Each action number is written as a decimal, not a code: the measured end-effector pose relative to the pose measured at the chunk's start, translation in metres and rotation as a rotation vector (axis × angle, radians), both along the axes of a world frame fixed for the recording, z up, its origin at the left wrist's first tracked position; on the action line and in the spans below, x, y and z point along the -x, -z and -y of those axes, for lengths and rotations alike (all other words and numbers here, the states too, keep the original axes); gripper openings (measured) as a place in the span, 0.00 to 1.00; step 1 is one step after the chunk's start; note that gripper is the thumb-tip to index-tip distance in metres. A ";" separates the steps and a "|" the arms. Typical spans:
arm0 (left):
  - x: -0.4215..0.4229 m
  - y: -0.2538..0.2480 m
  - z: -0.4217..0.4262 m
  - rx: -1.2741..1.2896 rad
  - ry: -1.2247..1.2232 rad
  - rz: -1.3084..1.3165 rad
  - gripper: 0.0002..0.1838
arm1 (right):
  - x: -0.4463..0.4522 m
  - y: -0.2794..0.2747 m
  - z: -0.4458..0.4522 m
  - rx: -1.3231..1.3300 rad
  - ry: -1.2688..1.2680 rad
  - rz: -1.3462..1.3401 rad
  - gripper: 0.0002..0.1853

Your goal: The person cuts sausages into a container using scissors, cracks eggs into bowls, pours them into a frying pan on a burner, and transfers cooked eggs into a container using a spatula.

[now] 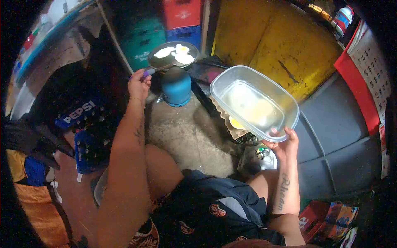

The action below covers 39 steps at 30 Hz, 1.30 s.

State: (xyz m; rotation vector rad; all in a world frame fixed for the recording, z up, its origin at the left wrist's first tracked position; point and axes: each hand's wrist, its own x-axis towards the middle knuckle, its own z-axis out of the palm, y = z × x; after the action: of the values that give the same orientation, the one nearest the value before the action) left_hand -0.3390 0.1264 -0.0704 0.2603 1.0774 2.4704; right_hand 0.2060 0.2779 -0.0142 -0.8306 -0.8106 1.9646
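My left hand is closed round the purple-and-grey handle of a spatula, whose blade reaches into a dark frying pan. White fried eggs, one with a yellow yolk showing, lie in the pan, above a blue gas canister stove. At the right, my right hand grips the near rim of a clear plastic container, tilted over a cardboard egg tray. The container's inside looks bare apart from glare. A yellow round shape shows through or beside its wall.
Green, red and blue crates stand behind the pan. A Pepsi crate of bottles is at the left. Beyond the container rises a yellow panel. A plastic bag sits near my right knee. A calendar hangs at the right.
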 end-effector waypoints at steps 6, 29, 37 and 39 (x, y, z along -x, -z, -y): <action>-0.013 0.005 -0.005 -0.005 -0.043 -0.096 0.11 | -0.005 0.000 -0.005 0.008 -0.081 -0.090 0.32; -0.046 -0.021 -0.010 0.106 -0.023 -0.419 0.12 | -0.014 -0.005 -0.003 -0.018 -0.044 -0.084 0.33; -0.044 -0.019 -0.013 0.093 -0.053 -0.360 0.11 | -0.015 -0.004 0.000 -0.021 -0.011 -0.074 0.33; -0.046 -0.021 -0.012 0.078 -0.085 -0.277 0.11 | -0.015 -0.005 0.001 -0.023 -0.018 -0.081 0.33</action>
State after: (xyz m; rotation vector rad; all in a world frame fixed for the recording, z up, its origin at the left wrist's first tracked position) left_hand -0.2925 0.1381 -0.0497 0.5560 1.3183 2.5114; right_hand 0.2212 0.2772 -0.0091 -0.7279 -0.7938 1.9877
